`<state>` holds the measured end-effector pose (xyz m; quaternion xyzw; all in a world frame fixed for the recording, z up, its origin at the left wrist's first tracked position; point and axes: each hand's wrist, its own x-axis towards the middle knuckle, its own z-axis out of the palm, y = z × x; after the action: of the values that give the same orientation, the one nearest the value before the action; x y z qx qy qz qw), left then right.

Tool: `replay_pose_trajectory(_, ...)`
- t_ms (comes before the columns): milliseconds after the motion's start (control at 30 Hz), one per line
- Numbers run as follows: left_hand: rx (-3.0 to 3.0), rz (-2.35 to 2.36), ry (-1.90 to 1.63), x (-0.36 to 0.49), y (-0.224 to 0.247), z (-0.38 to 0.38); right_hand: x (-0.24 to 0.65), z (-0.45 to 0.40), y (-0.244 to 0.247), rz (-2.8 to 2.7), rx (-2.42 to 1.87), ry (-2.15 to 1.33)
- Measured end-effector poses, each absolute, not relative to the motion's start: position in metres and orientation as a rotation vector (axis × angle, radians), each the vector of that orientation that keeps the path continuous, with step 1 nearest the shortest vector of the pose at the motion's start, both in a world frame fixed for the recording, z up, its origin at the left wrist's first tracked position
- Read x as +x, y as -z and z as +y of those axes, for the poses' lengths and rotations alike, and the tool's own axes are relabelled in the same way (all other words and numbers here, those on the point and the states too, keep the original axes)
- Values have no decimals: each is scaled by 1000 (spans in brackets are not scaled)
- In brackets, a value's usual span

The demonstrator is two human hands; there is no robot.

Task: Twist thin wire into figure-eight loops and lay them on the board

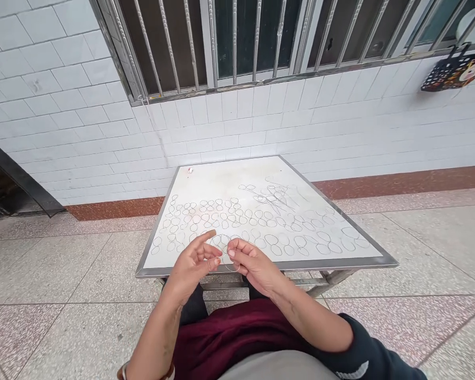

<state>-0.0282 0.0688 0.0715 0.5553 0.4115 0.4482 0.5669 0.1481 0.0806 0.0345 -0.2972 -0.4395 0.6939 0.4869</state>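
Note:
A thin wire loop hangs at my right hand, just above the near edge of the table. The right thumb and index finger are pinched together on the wire. My left hand is close by on the left, its index finger stretched out and its thumb apart from it. Its other fingers curl near the wire; whether they touch it I cannot make out. Beneath and beyond both hands, many thin wire loops, several joined in pairs like figure eights, lie in rows on the white tabletop.
A looser heap of wire pieces lies toward the back right of the table. A small white-and-red object sits in the far left corner. Behind are a tiled wall and a barred window; a patterned bag hangs at right.

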Motion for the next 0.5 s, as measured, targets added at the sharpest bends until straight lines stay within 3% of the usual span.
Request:
replay_pose_trajectory(167,1077,1019,-1342,-8,-50,53,147,77,-38,-1041,-667,-1675)
replay_pose_trajectory(500,1122,1143,-1473,-6,-48,46,146,71,-40,-1092,-698,-1697)
